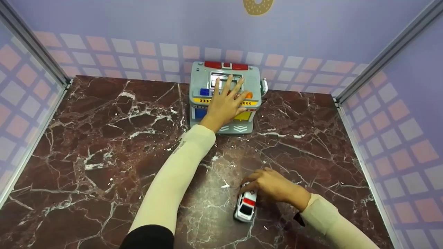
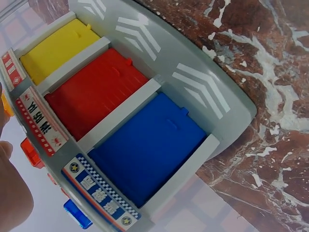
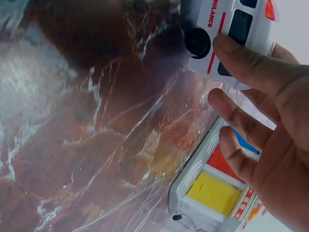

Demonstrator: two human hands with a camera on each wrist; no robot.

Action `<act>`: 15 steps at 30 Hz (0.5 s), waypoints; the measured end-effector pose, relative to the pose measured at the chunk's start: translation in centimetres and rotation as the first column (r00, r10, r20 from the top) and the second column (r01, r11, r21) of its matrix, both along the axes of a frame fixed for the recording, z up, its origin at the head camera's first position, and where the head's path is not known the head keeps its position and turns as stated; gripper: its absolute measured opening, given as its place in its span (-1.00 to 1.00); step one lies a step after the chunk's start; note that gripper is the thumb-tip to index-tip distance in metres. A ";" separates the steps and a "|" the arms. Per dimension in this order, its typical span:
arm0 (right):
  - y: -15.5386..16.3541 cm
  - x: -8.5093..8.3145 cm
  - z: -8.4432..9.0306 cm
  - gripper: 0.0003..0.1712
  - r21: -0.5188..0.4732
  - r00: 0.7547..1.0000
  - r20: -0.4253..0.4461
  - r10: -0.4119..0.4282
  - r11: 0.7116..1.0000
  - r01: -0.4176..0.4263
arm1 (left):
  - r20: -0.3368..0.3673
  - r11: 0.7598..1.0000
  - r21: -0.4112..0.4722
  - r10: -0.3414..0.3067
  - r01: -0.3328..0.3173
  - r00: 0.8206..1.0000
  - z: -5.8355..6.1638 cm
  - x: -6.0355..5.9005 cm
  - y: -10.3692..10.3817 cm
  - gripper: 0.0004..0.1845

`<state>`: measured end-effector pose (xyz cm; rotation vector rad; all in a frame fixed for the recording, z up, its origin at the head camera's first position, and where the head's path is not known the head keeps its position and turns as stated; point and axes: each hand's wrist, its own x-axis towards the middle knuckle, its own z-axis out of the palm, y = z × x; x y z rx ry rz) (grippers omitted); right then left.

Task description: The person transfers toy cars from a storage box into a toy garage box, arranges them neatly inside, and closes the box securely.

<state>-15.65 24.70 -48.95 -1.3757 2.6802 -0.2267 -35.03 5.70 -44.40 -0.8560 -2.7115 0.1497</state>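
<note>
We are looking into a small staged recording booth rather than a lived-in room: a dark red marble-patterned tabletop (image 1: 104, 145) is boxed in by lilac panels (image 1: 311, 31) printed with a pink and white tile grid. Bare metal corner posts (image 1: 387, 55) join the panels, and a printed doughnut (image 1: 258, 6) decorates the back one.

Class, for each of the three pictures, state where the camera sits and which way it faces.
Head: high, looking forward and down at the brown marble table; both hands and sleeves show.
Left wrist: close over the grey toy garage, facing its yellow, red and blue doors; a sliver of hand shows.
Right wrist: low, looking along the fingers on the white toy ambulance.
All views share the garage.
</note>
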 end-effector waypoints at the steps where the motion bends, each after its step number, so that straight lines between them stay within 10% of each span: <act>1: 0.1 -0.1 0.0 -0.42 -0.012 1.000 0.004 -0.022 1.000 0.022 | 0.001 1.000 0.006 0.002 -0.002 1.000 -0.1 0.0 0.0 -0.36; 8: 0.9 -0.9 0.0 -0.61 -0.027 0.951 0.005 -0.308 0.951 0.308 | 0.015 0.999 0.046 0.006 -0.006 1.000 -0.3 0.1 0.0 -0.35; 15: 1.0 -0.7 0.6 -0.67 0.000 0.814 0.013 -0.581 0.814 0.581 | 0.042 0.999 0.042 0.002 -0.003 0.999 0.8 -0.1 0.4 -0.40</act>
